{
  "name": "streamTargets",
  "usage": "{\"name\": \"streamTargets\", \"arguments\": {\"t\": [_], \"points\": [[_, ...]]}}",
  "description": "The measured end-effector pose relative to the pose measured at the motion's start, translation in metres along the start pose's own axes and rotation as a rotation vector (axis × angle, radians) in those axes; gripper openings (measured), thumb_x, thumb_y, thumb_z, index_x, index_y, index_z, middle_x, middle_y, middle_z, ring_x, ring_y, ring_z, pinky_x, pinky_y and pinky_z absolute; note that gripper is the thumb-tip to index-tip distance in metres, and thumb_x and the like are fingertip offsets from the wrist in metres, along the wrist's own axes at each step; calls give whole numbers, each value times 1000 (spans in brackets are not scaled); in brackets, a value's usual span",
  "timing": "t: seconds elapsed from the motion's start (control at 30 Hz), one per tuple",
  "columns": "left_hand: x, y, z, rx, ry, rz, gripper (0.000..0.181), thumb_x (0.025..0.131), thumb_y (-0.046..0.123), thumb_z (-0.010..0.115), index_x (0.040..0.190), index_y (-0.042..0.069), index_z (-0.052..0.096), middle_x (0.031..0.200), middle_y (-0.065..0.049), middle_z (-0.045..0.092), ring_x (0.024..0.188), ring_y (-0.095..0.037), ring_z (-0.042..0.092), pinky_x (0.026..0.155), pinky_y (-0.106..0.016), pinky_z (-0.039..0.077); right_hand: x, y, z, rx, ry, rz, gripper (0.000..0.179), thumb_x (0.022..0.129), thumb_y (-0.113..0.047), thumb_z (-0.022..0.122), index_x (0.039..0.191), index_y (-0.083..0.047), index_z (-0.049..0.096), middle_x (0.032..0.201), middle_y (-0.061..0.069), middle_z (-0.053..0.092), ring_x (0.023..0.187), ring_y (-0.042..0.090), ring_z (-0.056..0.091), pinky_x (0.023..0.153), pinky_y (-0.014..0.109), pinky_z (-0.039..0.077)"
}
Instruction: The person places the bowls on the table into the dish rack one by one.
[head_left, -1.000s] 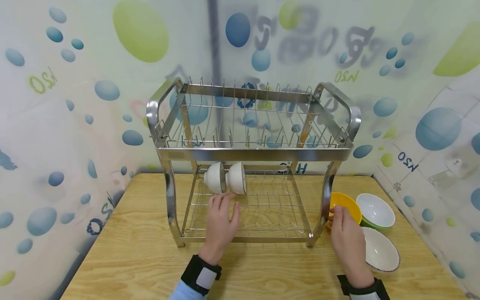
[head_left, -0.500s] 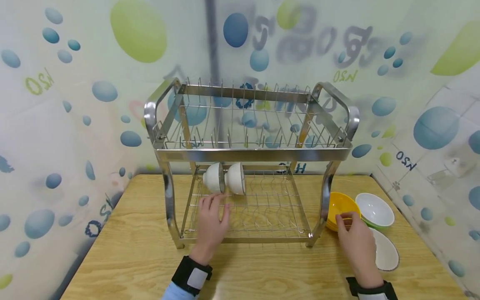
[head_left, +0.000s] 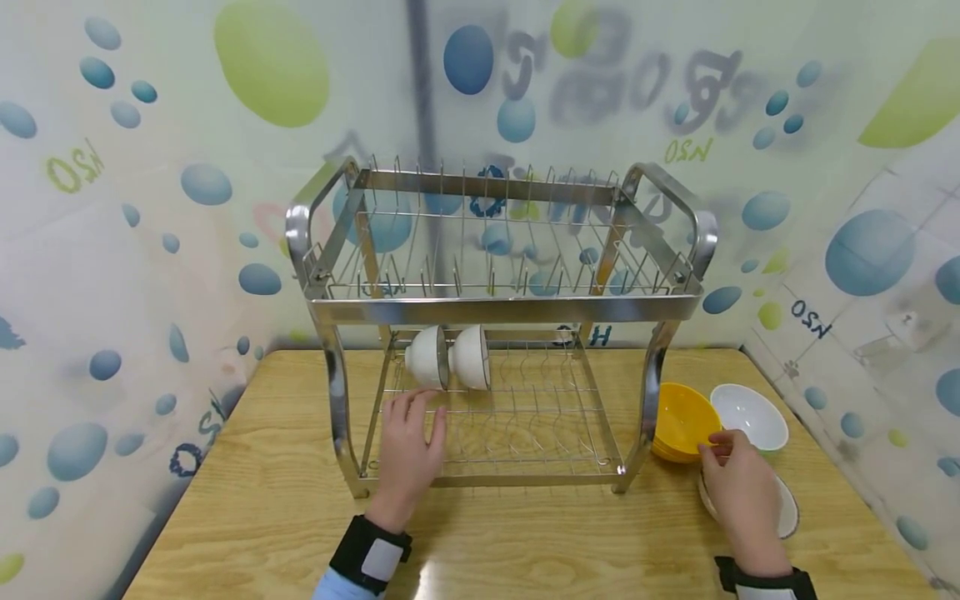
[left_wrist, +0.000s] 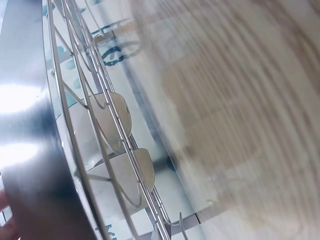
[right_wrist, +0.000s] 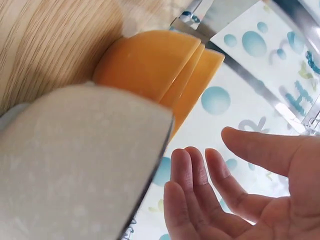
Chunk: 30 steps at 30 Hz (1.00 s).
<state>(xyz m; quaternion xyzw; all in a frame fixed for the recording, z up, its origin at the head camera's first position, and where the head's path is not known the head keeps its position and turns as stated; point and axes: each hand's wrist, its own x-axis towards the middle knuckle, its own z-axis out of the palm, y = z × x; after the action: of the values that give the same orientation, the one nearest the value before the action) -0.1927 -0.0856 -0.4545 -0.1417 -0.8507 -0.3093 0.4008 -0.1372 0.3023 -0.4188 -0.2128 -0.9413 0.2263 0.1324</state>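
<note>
Two white bowls, a left one (head_left: 426,358) and a right one (head_left: 470,358), stand on their sides on the lower tier of a metal dish rack (head_left: 495,312). My left hand (head_left: 411,454) is in front of them, its fingers relaxed and holding nothing; whether the fingertips touch the rack is unclear. Over a dark-rimmed white bowl (head_left: 789,510) hovers my right hand (head_left: 742,492), partly covering it. In the right wrist view its fingers are loosely bent, apart from that bowl (right_wrist: 80,160) and a stack of yellow bowls (right_wrist: 150,60).
A white bowl (head_left: 750,415) with green beneath it sits behind my right hand, beside the yellow stack (head_left: 682,417). The rack's right front leg (head_left: 651,400) stands close to the yellow bowls. Patterned sheeting (head_left: 150,250) borders the wooden table (head_left: 525,542).
My left hand has drawn left and slightly back from the two racked bowls. My right hand has moved from the yellow bowls rightward and toward me, over the dark-rimmed bowl.
</note>
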Motion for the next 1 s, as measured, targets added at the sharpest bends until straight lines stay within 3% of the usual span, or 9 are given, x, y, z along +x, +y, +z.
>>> {"name": "streamTargets", "arguments": {"t": [0.2, 0.47, 0.63, 0.83, 1.0], "points": [[1, -3, -3, 2, -1, -3, 17, 86, 9, 63, 101, 0, 64, 102, -15, 61, 95, -29, 50, 77, -41, 43, 4, 8, -3, 0, 21, 29, 28, 88, -13, 63, 107, 7, 53, 93, 27, 63, 80, 37, 60, 66, 46, 47], [3, -9, -7, 9, 21, -2, 16, 87, 8, 61, 100, 0, 64, 97, -16, 61, 92, -31, 50, 77, -42, 43, 10, 22, -2, -41, -47, 127, 33, 88, -15, 62, 110, 6, 50, 103, 29, 58, 87, 41, 56, 66, 45, 44], [5, -13, -9, 30, 35, -8, 17, 85, 8, 63, 100, -2, 63, 96, -18, 59, 92, -34, 49, 78, -43, 43, 16, 32, -1, -57, -40, 168, 35, 86, -13, 64, 112, 6, 50, 106, 30, 53, 91, 45, 50, 66, 47, 43], [6, -16, -12, 36, 51, -15, 17, 85, 6, 64, 98, -4, 63, 96, -20, 59, 93, -36, 50, 78, -44, 43, 23, 41, -4, -119, -44, 214, 42, 85, -14, 65, 116, 7, 46, 100, 35, 48, 90, 50, 46, 64, 49, 42], [6, -18, -13, 43, 44, -26, 18, 85, 6, 65, 99, -5, 64, 99, -20, 60, 94, -36, 50, 78, -44, 43, 27, 46, -9, -180, -99, 251, 47, 84, -15, 66, 117, 8, 42, 101, 36, 47, 90, 50, 45, 66, 48, 43]]}}
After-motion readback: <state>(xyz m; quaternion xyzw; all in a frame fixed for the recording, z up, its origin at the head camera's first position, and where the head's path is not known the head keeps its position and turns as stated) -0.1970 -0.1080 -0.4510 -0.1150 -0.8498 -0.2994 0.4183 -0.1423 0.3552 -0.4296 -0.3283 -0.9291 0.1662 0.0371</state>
